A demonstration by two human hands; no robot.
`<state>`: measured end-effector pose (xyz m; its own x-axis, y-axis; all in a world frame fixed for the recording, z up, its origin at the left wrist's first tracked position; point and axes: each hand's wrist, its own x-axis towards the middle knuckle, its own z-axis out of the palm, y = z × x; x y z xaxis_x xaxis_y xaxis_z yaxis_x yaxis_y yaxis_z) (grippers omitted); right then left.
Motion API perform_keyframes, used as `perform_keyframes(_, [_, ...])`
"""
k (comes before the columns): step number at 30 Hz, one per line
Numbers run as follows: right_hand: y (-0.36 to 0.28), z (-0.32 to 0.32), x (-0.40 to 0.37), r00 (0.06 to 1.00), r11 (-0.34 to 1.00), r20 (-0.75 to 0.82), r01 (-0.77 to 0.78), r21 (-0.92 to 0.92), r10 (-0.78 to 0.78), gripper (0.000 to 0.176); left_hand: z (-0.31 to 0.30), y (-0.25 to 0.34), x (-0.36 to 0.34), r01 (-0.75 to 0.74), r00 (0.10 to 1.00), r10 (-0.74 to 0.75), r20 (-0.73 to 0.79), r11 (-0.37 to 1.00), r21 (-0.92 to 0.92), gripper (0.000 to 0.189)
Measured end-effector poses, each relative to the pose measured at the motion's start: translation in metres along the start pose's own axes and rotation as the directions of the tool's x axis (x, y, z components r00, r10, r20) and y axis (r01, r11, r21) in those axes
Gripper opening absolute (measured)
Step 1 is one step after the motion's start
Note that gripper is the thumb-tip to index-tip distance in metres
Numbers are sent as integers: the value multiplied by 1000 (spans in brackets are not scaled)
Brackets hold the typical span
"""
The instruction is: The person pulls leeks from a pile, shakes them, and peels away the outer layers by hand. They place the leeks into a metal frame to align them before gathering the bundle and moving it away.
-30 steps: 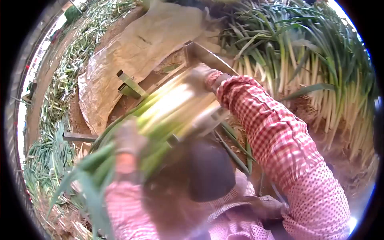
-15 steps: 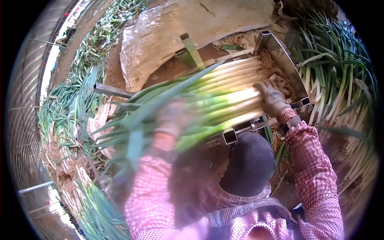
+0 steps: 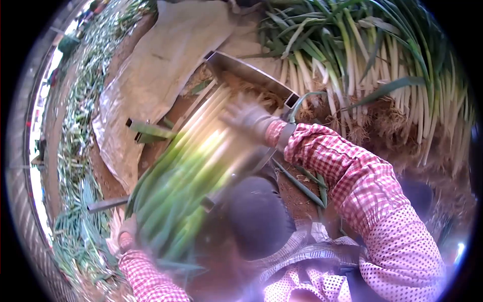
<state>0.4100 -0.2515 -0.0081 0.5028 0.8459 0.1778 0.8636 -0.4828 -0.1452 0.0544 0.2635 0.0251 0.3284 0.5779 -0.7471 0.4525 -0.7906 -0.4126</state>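
Observation:
Long green onions point(image 3: 201, 136) lie side by side in a metal frame point(image 3: 254, 75), their roots toward its upper end plate and their green tops toward the lower left. My gloved right hand point(image 3: 247, 118), blurred by motion, is over the white stalks near the roots with its fingers spread. At the lower left, my left hand point(image 3: 129, 229) is at the outer edge of the green leaves, beside some pale, papery material point(image 3: 115, 232). Its fingers are mostly hidden, so its grip cannot be made out.
A large heap of green onions point(image 3: 382, 65) lies at the upper right, roots toward me. A pale sheet point(image 3: 156, 65) covers ground beyond the frame. Leaf litter point(image 3: 80, 146) runs down the left side. A frame bar point(image 3: 108, 203) sticks out at the left. My dark knee point(image 3: 259, 219) is beside the frame.
The view has turned toward the right-hand heap. My left hand has moved from above the leaves to their outer lower-left edge. My right hand has stayed near the root end, its fingers now spread.

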Motion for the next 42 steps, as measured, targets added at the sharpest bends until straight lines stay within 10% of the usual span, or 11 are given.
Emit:
perform_keyframes(2, [-10,-12,-7,973,979,-118,189,-72,-196,27,-67,67,-73,368,883,-383,-270,924,-107,47])
perform_keyframes(4, [-17,6,-18,977,982,-98,188,-29,-190,26,-110,133,-120,124,796,-328,-508,911,-394,39])
perform_keyframes(9, [-4,27,-2,995,998,-72,64,-10,-64,10,-120,232,-75,-501,636,491,-595,849,165,20])
perform_keyframes(14, [12,-19,-27,948,976,272,-121,-181,168,14,-106,264,-65,-578,616,433,-658,816,-4,38])
perform_keyframes(16, [7,-9,-28,898,949,321,-316,-8,302,17,-53,261,-2,-306,217,535,-817,832,463,10])
perform_keyframes(18, [12,38,-36,930,953,207,-301,-45,303,13,-41,274,-5,-375,536,299,-790,922,95,9])
perform_keyframes(25, [36,-26,-108,775,953,-626,122,279,84,29,-111,304,-29,-289,703,211,-679,957,-2,12])
perform_keyframes(27, [73,-106,-191,835,967,-491,-183,176,248,22,-145,311,-45,-313,749,181,-637,944,-100,14])
perform_keyframes(30, [128,-206,-326,432,536,-422,-828,164,797,21,-198,330,-86,-461,767,180,-617,823,-333,17])
perform_keyframes(34, [193,-228,-483,-358,-297,-312,-928,227,880,52,-244,423,-184,-740,668,476,-572,344,-578,21])
perform_keyframes(42, [186,-219,-506,43,75,-152,-975,209,987,53,-130,761,-400,-687,130,988,-86,27,-726,51])
